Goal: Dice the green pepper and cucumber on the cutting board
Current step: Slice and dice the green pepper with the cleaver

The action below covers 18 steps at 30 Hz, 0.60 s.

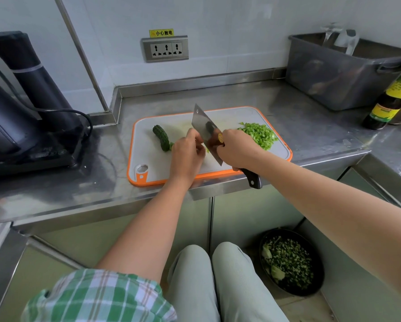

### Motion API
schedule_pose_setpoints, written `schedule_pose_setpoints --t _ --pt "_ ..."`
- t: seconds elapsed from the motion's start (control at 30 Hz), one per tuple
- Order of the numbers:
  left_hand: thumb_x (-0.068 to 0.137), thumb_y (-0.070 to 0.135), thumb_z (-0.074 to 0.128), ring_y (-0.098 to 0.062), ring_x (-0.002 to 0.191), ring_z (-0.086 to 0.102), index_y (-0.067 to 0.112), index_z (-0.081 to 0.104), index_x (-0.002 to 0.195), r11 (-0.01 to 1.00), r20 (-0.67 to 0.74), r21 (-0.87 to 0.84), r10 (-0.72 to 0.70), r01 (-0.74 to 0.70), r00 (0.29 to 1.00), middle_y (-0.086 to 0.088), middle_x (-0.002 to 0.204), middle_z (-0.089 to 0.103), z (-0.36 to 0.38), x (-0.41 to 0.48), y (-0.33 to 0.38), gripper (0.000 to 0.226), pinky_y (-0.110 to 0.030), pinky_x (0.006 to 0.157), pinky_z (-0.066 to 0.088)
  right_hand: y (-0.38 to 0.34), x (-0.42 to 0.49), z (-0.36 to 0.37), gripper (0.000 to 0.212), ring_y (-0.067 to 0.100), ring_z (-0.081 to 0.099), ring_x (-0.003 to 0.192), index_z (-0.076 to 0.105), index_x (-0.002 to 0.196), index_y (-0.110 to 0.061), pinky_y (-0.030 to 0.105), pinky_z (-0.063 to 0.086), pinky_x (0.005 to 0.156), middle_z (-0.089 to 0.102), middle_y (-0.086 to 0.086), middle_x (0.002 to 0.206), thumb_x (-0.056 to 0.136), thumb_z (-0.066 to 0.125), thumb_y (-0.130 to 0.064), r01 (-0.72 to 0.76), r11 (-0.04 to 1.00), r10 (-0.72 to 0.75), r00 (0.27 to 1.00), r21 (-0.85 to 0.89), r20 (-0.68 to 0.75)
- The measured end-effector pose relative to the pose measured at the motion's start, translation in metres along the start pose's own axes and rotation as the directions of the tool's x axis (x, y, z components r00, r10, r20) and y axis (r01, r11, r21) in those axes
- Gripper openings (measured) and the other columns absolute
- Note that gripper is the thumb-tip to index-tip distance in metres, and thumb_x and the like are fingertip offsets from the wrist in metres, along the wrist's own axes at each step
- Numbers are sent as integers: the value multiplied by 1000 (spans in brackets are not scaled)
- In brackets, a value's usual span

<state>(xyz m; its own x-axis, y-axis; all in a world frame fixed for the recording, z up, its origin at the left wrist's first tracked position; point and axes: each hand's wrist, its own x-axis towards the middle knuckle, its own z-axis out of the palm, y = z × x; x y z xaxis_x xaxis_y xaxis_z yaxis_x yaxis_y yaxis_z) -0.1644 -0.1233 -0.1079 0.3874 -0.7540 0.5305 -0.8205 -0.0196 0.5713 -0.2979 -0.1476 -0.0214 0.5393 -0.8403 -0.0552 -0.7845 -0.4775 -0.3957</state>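
Note:
A white cutting board (148,163) with an orange rim lies on the steel counter. A dark green cucumber (161,137) lies on its left part, its right end hidden under my left hand (186,156). That hand's fingers curl down over the cucumber, with the knuckles against the flat of a cleaver (204,126). My right hand (235,151) grips the cleaver where blade meets handle, and the dark handle end sticks out past the board's front edge. A pile of diced green pepper (261,134) sits on the board's right part.
A black appliance (20,117) with a cable stands at the left. A grey plastic tub (338,73) and a dark sauce bottle (389,98) stand at the back right. On the floor below, a black bowl (291,261) holds chopped greens. A wall socket (165,49) is behind.

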Motion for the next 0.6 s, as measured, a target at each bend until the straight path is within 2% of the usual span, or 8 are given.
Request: schedule_pose_setpoints --t 0.17,0.37,0.47,0.6 --pt "75 1 65 -31 76 63 12 51 88 999 26 -31 -9 10 1000 -5 76 69 0 0 -2 21 -45 69 46 -3 -2 1 26 18 50 38 35 65 -10 23 32 39 46 6 60 88 40 -1 2 999 -1 999 -47 32" --pt "74 2 64 -29 75 63 11 54 85 999 26 -39 -1 2 1000 -3 75 69 1 0 -3 18 -39 67 40 -7 6 8 23 18 51 38 38 66 -8 23 36 38 48 8 61 88 39 -1 -8 998 11 999 -56 52" --pt "71 2 71 -26 74 63 12 57 83 998 37 -67 -4 6 999 -2 74 69 0 0 -2 21 -37 67 46 -2 14 14 21 18 50 40 38 68 -7 24 36 39 47 7 62 88 41 -1 -49 999 49 999 0 6" --pt "72 6 75 -23 83 55 13 64 87 998 24 4 58 -58 998 1 78 67 -7 -2 -5 21 -32 71 42 15 19 9 14 21 53 40 41 75 -5 24 38 38 48 8 63 88 39 -2 -111 981 125 989 158 -83"
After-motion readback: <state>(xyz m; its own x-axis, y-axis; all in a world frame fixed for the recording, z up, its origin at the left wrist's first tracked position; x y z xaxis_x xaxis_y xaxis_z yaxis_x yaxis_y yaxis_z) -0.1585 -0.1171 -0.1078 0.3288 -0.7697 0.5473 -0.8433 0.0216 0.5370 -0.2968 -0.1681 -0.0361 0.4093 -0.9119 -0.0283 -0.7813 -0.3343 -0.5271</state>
